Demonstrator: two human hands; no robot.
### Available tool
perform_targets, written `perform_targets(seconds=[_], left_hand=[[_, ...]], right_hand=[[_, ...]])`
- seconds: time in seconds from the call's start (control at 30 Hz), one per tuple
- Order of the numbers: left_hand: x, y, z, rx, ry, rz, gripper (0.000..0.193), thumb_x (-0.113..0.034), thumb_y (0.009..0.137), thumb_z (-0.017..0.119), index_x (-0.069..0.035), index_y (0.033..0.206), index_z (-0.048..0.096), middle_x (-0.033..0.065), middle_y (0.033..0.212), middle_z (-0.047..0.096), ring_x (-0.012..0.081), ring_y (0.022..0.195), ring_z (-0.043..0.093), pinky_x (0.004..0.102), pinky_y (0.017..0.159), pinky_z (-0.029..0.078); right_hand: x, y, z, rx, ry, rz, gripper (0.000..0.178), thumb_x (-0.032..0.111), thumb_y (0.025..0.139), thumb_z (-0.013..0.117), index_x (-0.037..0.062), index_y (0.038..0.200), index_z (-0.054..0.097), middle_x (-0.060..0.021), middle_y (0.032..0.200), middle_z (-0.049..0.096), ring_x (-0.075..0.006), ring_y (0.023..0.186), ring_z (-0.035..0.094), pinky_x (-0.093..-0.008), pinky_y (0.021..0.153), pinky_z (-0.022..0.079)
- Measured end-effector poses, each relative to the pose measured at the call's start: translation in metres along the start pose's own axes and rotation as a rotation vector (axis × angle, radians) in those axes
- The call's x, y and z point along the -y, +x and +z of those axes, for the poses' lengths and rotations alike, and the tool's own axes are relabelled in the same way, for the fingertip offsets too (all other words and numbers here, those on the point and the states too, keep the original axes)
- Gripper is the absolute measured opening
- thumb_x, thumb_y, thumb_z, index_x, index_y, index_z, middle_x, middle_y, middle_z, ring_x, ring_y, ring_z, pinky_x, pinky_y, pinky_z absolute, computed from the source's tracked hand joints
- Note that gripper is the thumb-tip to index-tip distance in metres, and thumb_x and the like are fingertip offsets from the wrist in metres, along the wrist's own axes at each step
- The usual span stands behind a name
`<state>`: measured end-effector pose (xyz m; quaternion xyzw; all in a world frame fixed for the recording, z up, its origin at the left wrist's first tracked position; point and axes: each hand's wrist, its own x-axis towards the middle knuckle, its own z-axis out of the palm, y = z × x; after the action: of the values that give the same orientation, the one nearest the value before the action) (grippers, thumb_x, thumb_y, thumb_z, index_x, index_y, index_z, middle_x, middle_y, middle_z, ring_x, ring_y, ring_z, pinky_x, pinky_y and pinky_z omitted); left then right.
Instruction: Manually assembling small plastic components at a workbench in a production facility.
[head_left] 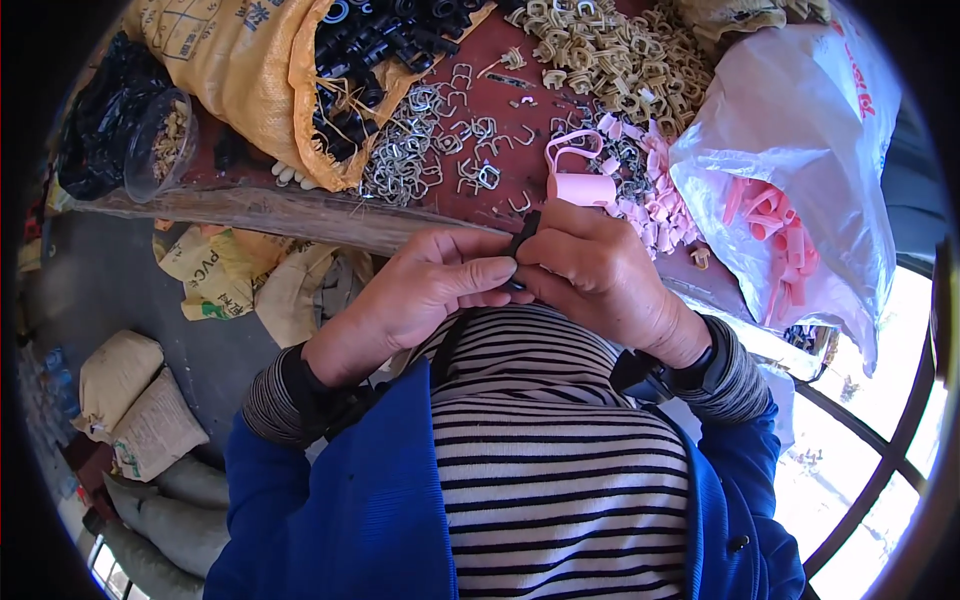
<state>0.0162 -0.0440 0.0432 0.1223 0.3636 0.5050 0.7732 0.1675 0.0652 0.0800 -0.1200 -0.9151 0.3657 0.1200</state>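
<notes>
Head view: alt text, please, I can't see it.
The wearer's left hand and right hand together hold a small black part near a red tabletop. On it lie silver U-shaped metal clips, a looped pink plastic cylinder, and an orange woven sack of black plastic fittings.

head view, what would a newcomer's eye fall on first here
Probably the orange-yellow sack at the upper left, its open mouth full of black fittings. At the right, a white plastic bag gapes around pink parts. In the middle, the left hand and right hand meet on a small black piece.
</notes>
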Motion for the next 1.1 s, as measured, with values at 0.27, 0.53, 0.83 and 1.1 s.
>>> perform_targets(seconds=[0.27,0.53,0.83,1.1], left_hand=[[0.006,0.012,-0.023,0.071,-0.2,-0.029,0.025,-0.012,0.081,0.054,0.001,0.102,0.051,0.0099,0.094,0.058,0.022,0.085,0.059,0.0235,0.072,0.048],[0.009,0.017,-0.035,0.065,-0.214,-0.031,0.028,-0.013,0.082,0.052,0.0,0.107,0.047,0.0173,0.097,0.055,0.024,0.086,0.058,0.0251,0.072,0.049],[0.01,0.018,-0.037,0.055,-0.194,-0.012,0.028,-0.014,0.082,0.052,0.0,0.105,0.048,0.0126,0.094,0.057,0.0216,0.083,0.059,0.0239,0.069,0.049],[0.003,0.014,-0.043,0.053,-0.244,0.081,0.026,-0.013,0.083,0.051,-0.001,0.106,0.049,0.0103,0.093,0.058,0.019,0.082,0.059,0.0237,0.068,0.049]], right_hand=[[-0.028,-0.03,-0.017,-0.074,0.119,0.172,0.016,0.002,0.067,0.063,0.0007,0.081,0.057,-0.009,0.075,0.05,-0.0206,0.064,0.054,-0.0272,0.053,0.043],[-0.045,-0.049,-0.004,0.071,-0.315,0.072,0.02,0.007,0.069,0.062,0.0011,0.087,0.055,-0.0111,0.08,0.05,-0.0247,0.07,0.054,-0.0307,0.061,0.045],[-0.062,-0.056,0.007,0.069,-0.256,0.118,0.012,0.012,0.074,0.058,0.0019,0.074,0.051,-0.0087,0.073,0.048,-0.0221,0.064,0.051,-0.031,0.056,0.042],[-0.071,-0.034,-0.015,-0.129,0.621,0.551,0.023,0.022,0.083,0.048,0.0043,0.069,0.046,-0.0028,0.066,0.043,-0.0128,0.054,0.041,-0.0258,0.048,0.033]])
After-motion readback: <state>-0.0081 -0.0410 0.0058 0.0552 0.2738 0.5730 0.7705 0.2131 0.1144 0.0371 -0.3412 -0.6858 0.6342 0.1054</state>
